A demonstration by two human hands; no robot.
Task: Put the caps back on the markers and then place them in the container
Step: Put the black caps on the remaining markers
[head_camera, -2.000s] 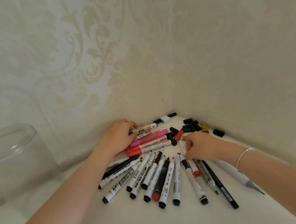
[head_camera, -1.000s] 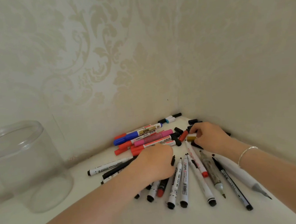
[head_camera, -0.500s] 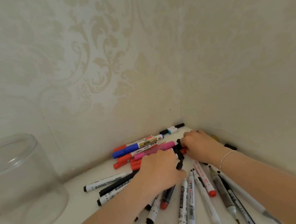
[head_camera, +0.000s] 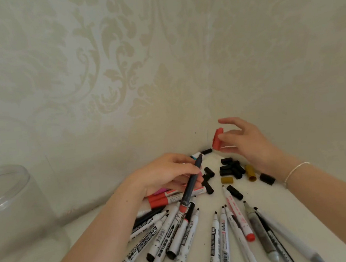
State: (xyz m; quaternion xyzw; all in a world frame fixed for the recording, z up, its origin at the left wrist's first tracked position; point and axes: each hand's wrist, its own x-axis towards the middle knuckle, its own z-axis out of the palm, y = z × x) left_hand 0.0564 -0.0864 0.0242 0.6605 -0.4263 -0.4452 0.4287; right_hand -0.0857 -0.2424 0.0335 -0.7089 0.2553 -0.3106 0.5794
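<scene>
From the head view, at the centre of the frame, we gripped a dark marker (head_camera: 190, 182) in our left hand (head_camera: 167, 173), thumb and curled fingers pinching its upper barrel above the heap on the worktop (head_camera: 201, 261). Its long axis ran steeply from about 7 o'clock to 1 o'clock: the red-ended tail pointed down toward us and the uncapped nib pointed up toward the wall corner. At 2 o'clock from it, lifted clear of the worktop, our right hand (head_camera: 247, 142) pinched a red cap (head_camera: 217, 139) between thumb and forefinger, the other fingers spread loosely. The cap stood nearly upright; which end was open we could not tell.

We judged the capping step to be in hand, early in the task, since many markers (head_camera: 218, 238) lay uncapped at 6 o'clock and loose black caps (head_camera: 231, 167) lay at 3 o'clock. The next move called for bringing cap and nib onto one line, open end toward the nib, then pressing them together. The clear container (head_camera: 10, 209) stood far off at 9 o'clock, apparently with no marker inside it.
</scene>
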